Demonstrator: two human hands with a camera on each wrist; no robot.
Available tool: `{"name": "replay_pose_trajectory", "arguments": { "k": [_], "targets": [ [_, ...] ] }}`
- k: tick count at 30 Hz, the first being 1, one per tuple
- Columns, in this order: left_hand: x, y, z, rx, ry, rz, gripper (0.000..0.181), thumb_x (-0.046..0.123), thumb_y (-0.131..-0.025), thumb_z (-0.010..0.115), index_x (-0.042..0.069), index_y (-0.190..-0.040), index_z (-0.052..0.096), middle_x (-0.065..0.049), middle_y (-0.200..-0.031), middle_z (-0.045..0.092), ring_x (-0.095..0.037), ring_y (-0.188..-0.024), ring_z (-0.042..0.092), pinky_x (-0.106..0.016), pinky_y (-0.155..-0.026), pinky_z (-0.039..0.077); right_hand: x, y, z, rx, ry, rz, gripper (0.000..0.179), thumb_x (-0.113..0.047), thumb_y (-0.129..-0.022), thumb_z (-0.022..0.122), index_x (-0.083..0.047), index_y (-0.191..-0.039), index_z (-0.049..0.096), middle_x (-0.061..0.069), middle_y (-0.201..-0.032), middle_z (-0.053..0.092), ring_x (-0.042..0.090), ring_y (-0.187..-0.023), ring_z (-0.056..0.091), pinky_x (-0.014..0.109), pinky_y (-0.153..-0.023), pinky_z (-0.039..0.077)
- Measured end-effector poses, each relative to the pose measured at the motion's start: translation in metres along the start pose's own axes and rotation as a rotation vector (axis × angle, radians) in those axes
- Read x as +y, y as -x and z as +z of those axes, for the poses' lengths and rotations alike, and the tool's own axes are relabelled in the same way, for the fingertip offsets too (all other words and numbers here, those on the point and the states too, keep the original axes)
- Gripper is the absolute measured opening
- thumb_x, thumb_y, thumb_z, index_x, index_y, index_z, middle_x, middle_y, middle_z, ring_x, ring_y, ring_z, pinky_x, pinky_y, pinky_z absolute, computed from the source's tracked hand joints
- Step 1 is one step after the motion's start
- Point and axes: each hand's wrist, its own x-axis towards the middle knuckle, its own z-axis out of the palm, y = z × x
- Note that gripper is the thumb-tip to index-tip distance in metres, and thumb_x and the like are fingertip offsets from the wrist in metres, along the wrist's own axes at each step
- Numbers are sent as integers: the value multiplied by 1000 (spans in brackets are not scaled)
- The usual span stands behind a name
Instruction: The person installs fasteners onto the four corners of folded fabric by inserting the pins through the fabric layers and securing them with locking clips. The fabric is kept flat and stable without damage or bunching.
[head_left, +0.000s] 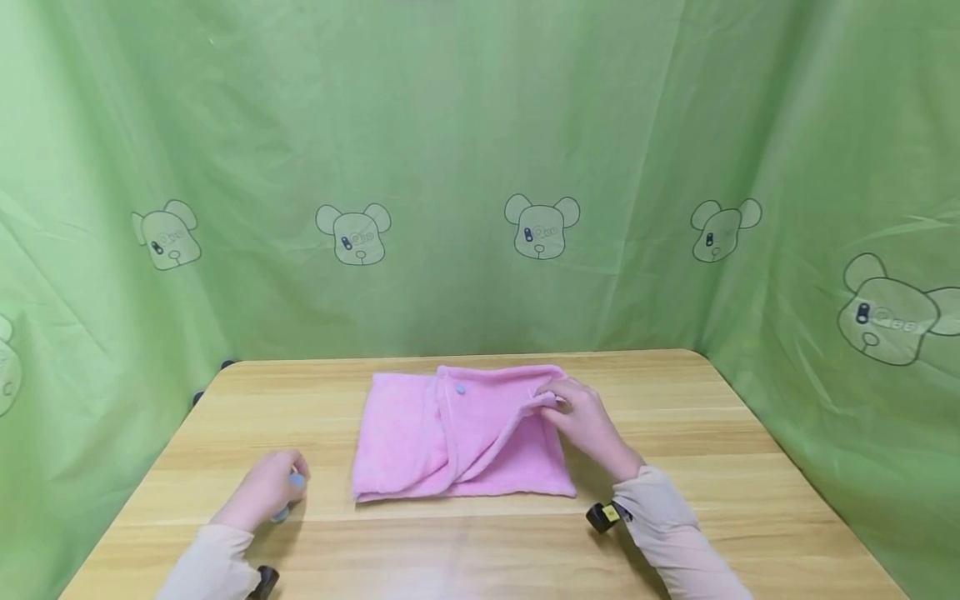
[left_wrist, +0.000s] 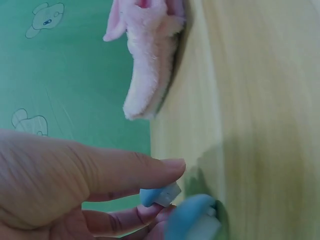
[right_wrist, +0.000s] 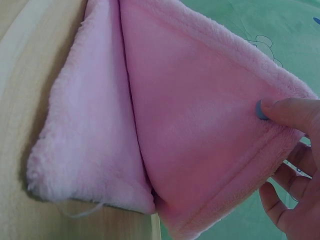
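Left hand (head_left: 262, 487) pinches a blue-and-white piece (left_wrist: 159, 195); right hand (head_left: 587, 421) pinches pink cloth (head_left: 393, 437).
Lifting it gently probably keeps it smooth.

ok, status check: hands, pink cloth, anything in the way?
Left hand: pinching small blue piece; second blue piece close by, unclear if held. Right hand: holding up pink cloth by a corner. Rest of cloth on table. No obstruction seen.

Cream left sleeve (head_left: 202, 567) and right sleeve (head_left: 667, 521), softly creased
Left hand (head_left: 264, 490) and right hand (head_left: 588, 423) are bare; a black unit (head_left: 265, 581) sits by the left sleeve, a black block (head_left: 597, 520) with a yellow patch (head_left: 611, 513) by the right, details too small to tell.
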Motion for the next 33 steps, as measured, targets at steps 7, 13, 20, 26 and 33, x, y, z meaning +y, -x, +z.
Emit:
{"name": "replay_pose_trajectory", "arguments": {
  "k": [7, 13, 20, 26, 33],
  "targets": [
    [17, 2, -5, 88, -53, 114, 20, -1, -76, 67, 1, -95, 64, -14, -93, 68, -28, -88, 63, -48, -79, 53, 0, 0, 1, -2, -5, -12, 13, -8, -82, 75, -14, -93, 72, -1, -91, 70, 16, -90, 64, 33, -82, 58],
    [43, 0, -9, 111, -42, 167, 18, 5, -80, 72, 2, -96, 64, -12, -92, 69, -26, -86, 64, -46, -78, 53, -1, 0, 2, 0, -1, -10, 13, -8, -81, 74, -14, -92, 72, 0, -91, 70, 17, -89, 64, 34, -81, 58],
    [75, -9, -11, 113, 30, 231, 17, 6, -82, 71, 1, -97, 64, -11, -92, 69, -25, -85, 64, -44, -78, 55, 0, 0, 2, -3, 6, -8, 13, -8, -82, 74, -15, -92, 72, -1, -91, 70, 16, -89, 64, 33, -80, 58],
    [105, -23, -9, 118, 110, 286, 18, 8, -85, 71, 1, -100, 64, -10, -92, 69, -23, -86, 65, -40, -79, 56, 0, 0, 2, -3, 3, -13, 13, -8, -82, 74, -15, -92, 72, -1, -91, 70, 16, -90, 64, 33, -80, 58],
    [141, -41, 1, 173, 176, 360, 17, 11, -86, 71, 5, -100, 65, -8, -92, 70, -19, -84, 65, -36, -79, 56, 1, 0, 2, 12, 15, -45, 14, -5, -81, 74, -15, -91, 72, -1, -89, 70, 16, -88, 63, 32, -79, 58]
  ]
}}
